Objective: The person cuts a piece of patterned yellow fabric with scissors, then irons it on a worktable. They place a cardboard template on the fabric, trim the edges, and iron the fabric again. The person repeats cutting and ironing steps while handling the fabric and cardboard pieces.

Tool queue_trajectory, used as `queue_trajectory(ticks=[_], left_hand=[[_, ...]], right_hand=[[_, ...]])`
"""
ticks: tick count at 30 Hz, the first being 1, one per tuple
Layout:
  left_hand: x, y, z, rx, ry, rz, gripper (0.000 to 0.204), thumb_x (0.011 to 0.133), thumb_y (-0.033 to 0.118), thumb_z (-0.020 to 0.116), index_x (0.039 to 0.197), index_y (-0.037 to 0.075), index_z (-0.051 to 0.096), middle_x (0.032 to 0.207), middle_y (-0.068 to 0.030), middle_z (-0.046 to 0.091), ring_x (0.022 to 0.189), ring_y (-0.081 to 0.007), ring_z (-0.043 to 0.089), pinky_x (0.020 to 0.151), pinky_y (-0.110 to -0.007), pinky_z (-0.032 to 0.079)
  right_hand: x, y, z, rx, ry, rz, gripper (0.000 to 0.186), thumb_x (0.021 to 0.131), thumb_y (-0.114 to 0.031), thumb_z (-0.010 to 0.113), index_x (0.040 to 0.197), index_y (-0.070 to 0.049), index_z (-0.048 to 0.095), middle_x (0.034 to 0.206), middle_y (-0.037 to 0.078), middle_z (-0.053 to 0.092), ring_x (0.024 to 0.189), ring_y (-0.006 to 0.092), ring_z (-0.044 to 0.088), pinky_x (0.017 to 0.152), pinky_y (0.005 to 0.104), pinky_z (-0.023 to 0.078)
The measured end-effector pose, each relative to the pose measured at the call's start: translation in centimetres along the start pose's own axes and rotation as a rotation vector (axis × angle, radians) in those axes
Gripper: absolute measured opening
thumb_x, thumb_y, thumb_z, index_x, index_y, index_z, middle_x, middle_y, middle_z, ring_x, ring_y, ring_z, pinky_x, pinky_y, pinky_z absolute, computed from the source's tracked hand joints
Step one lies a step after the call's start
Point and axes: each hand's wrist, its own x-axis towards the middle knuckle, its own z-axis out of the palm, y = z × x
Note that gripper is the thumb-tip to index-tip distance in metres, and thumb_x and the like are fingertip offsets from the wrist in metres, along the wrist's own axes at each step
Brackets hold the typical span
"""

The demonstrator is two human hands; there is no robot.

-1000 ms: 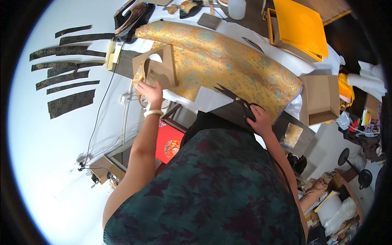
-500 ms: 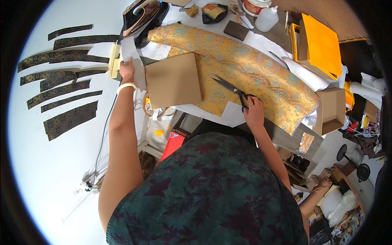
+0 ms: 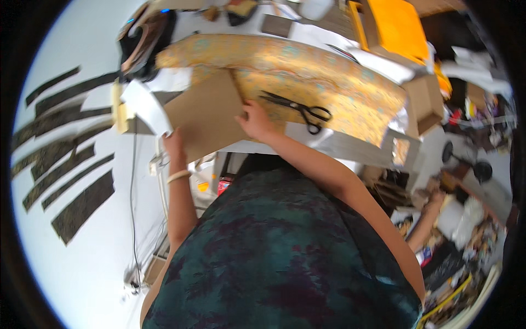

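My left hand (image 3: pixel 174 143) pinches the lower end of a curling white paper strip (image 3: pixel 147 108) at the left edge of a square brown cardboard panel (image 3: pixel 205 118). My right hand (image 3: pixel 258 124) is by the panel's right edge, thumb and forefinger apart and nothing seen between them; blur hides whether it touches the panel. Under the panel spreads gold patterned fabric (image 3: pixel 350 90), its far edge rolled or folded over. Black-handled scissors (image 3: pixel 300 107) lie on the fabric, right of my right hand, with nobody holding them.
An iron (image 3: pixel 143 44) stands at the far left. Dark patterned strips (image 3: pixel 82 205) hang on the white wall. Yellow boxes (image 3: pixel 397 27) and an open cardboard box (image 3: pixel 424 104) are to the right. Another person's arm (image 3: pixel 427 219) shows at the lower right.
My right hand has let go of the scissors and moved left to the cardboard panel. My left hand has come down toward me with the paper strip, which now curls. The view has turned.
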Motion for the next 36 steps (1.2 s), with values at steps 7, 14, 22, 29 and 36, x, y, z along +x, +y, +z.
queue_trajectory(ticks=[7,14,22,29,36], left_hand=[[-11.3,9.5,-1.9,-0.509,-0.448,-0.057,0.037,0.098,0.001,0.066,0.134,-0.004,0.062,0.127,-0.0133,0.07,0.112,-0.0238,0.069,0.095,-0.037,0.056],[-22.5,16.3,7.2,-0.673,-0.775,0.229,0.037,0.099,0.009,0.074,0.133,0.002,0.061,0.127,-0.0077,0.069,0.117,-0.0181,0.065,0.105,-0.035,0.049],[-29.3,25.4,15.1,-0.438,-1.208,0.633,0.055,0.086,0.003,0.086,0.135,0.003,0.06,0.131,-0.01,0.068,0.126,-0.0201,0.062,0.111,-0.038,0.047],[-20.7,14.0,24.9,0.562,-0.705,1.369,0.065,0.076,0.006,0.086,0.134,0.009,0.058,0.13,-0.0126,0.061,0.129,-0.0358,0.056,0.109,-0.049,0.044],[-18.5,11.9,26.2,0.857,-0.634,1.547,0.045,0.087,0.005,0.074,0.127,0.006,0.055,0.13,-0.0158,0.059,0.123,-0.0398,0.055,0.106,-0.051,0.042]], right_hand=[[-6.3,1.5,-9.2,0.742,0.202,-0.192,0.045,0.085,0.013,0.076,0.126,-0.002,0.064,0.134,0.013,0.059,0.127,0.0221,0.062,0.11,0.0353,0.05],[-13.4,-1.4,-32.5,0.522,0.286,-0.092,0.147,0.062,-0.017,0.103,0.171,-0.018,0.004,0.15,0.012,0.043,0.125,0.0267,0.057,0.109,0.0455,0.05],[-16.7,-6.3,-48.2,-0.679,0.155,-0.238,0.071,0.074,-0.028,0.095,0.135,-0.009,0.065,0.107,0.017,0.07,0.097,0.0316,0.067,0.083,0.0396,0.053],[-20.6,0.1,-48.9,-0.657,0.306,-0.14,0.038,0.076,-0.02,0.093,0.101,-0.002,0.072,0.077,0.016,0.067,0.066,0.0315,0.061,0.066,0.0394,0.051],[-21.2,3.2,-47.6,-0.556,0.232,-0.027,0.037,0.077,-0.024,0.091,0.103,-0.006,0.071,0.077,0.017,0.07,0.074,0.0359,0.069,0.069,0.0446,0.054]])
